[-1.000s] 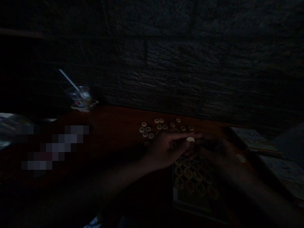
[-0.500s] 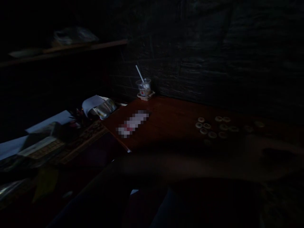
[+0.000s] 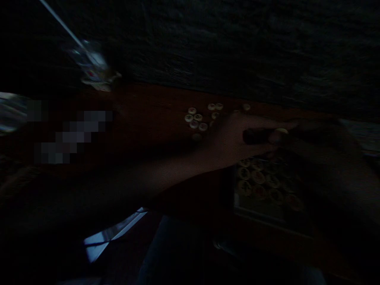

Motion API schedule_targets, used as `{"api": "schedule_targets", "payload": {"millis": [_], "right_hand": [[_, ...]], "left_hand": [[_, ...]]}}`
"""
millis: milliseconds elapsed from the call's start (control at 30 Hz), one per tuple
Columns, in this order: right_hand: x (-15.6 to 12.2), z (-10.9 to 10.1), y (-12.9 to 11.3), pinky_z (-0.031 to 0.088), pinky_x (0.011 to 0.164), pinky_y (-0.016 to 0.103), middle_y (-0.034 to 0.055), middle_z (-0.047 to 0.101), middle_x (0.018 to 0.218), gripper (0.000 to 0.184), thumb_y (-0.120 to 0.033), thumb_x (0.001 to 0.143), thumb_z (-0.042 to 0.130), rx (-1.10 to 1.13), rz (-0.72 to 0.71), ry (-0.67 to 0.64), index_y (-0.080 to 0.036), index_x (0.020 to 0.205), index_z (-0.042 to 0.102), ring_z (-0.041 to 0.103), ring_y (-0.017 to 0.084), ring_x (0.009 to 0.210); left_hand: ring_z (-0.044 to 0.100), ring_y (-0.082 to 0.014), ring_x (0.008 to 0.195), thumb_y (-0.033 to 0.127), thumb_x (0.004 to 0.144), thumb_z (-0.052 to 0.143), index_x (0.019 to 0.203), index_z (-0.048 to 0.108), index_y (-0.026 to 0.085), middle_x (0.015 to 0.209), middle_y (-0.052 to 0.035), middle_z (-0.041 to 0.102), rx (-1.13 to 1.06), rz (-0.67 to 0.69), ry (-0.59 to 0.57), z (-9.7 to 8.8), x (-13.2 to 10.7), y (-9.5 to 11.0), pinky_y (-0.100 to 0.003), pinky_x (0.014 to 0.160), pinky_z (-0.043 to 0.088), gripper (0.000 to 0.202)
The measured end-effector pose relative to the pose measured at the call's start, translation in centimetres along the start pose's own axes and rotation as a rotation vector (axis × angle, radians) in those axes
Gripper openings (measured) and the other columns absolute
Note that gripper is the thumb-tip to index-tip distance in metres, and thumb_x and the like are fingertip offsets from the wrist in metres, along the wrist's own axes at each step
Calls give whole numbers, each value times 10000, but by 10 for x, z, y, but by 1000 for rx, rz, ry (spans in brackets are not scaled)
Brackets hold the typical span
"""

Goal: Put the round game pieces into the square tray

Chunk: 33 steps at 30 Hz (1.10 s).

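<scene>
The view is very dark. My left hand (image 3: 234, 132) reaches in from the left over the wooden table, thumb and fingers curved around a dark gap. At its fingertips, close against my right hand, shows the pale edge of a Chinese chess piece (image 3: 281, 130). My right hand (image 3: 310, 136) comes from the right and meets the left one; its fingers are lost in shadow. Below the hands, rows of round chess pieces (image 3: 258, 177) lie in a shallow box (image 3: 258, 217). More loose chess pieces (image 3: 198, 117) lie on the table beyond my left forearm.
A clear plastic cup (image 3: 96, 65) with a straw stands in a cardboard holder (image 3: 102, 83) by the dark wall. A pixelated pale strip (image 3: 77, 132) lies on the table (image 3: 148, 107) at left. My legs (image 3: 178, 249) are below the table edge.
My view has swung right and down, so the cup and loose pieces appear farther left. The box of pieces and my right hand now show, with both hands together.
</scene>
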State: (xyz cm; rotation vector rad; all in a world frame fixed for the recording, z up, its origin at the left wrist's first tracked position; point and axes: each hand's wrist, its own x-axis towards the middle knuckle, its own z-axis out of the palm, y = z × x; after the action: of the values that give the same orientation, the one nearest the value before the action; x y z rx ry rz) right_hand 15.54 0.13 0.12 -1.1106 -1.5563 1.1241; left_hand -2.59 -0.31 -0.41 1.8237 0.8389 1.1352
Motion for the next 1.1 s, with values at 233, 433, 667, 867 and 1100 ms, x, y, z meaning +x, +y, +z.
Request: {"api": "schedule_targets", "payload": {"millis": [233, 433, 667, 867, 1100], "right_hand": [[-4, -10, -10, 578, 613, 174, 6, 774, 764, 146, -277, 817, 850, 174, 114, -126, -176, 912, 804, 703, 93, 622], [3, -17, -12, 646, 658, 273, 28, 799, 845, 326, -325, 715, 915, 205, 165, -143, -200, 989, 788, 759, 169, 687], [2, -22, -11, 646, 645, 324, 39, 795, 828, 333, -374, 809, 841, 119, 27, -176, -224, 1096, 761, 765, 195, 676], [2, -21, -10, 597, 584, 262, 15, 754, 704, 174, -355, 842, 813, -17, -98, -131, -214, 944, 806, 695, 138, 582], [0, -20, -12, 603, 571, 283, 37, 776, 795, 286, -367, 854, 794, 29, -71, -81, -199, 1085, 776, 707, 153, 592]], "left_hand": [[766, -216, 995, 148, 818, 788, 1130, 772, 175, 1068, -53, 800, -87, 35, 78, 1, 2, -14, -366, 925, 615, 314], [763, -203, 959, 213, 827, 792, 1067, 784, 164, 1063, -68, 795, -17, 60, 103, -3, 4, -16, -313, 862, 607, 245], [749, -179, 868, 324, 896, 731, 1012, 795, 183, 979, -55, 808, 65, 64, 91, -5, 6, -13, -273, 756, 565, 193], [684, -126, 658, 380, 978, 614, 870, 771, 172, 741, -24, 754, -6, -17, 47, -6, 7, -8, -234, 603, 507, 282], [697, -125, 685, 360, 984, 596, 914, 749, 154, 833, -66, 769, -237, -118, 2, -1, 6, -9, -243, 650, 558, 266]]}}
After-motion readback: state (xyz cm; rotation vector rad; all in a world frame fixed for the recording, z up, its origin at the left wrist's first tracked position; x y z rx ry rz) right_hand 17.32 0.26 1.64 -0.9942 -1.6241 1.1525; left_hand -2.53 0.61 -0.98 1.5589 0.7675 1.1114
